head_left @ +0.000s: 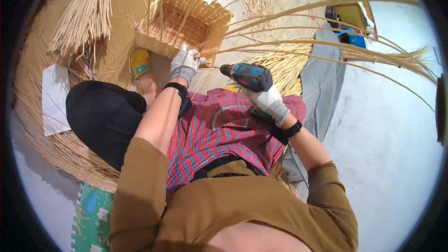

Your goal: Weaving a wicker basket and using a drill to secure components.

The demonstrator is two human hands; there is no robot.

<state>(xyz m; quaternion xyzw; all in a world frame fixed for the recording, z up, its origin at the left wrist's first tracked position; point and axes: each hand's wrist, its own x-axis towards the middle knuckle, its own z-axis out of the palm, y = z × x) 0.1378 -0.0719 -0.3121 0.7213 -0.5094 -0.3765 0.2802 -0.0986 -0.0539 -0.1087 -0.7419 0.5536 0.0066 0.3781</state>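
A woven wicker basket (158, 45) stands in front of me, tilted, with long loose canes (298, 49) fanning from it to the right. My left hand (183, 64), in a whitish work glove, is closed on the near edge of the basket by its corner. The exact strand under its fingers is too small to make out. My right hand (269, 102), gloved too, is wrapped round the grip of a blue and black cordless drill (252, 77). The drill's chuck points left toward the basket corner, a short way apart from it.
A tied bundle of canes (86, 16) stands at the far left; more canes (280, 63) lie right of the basket. A checked red cloth (219, 130) covers my lap. A white sheet (55, 100) lies left, near a green mat (95, 214). A blue container (352, 37) sits back right.
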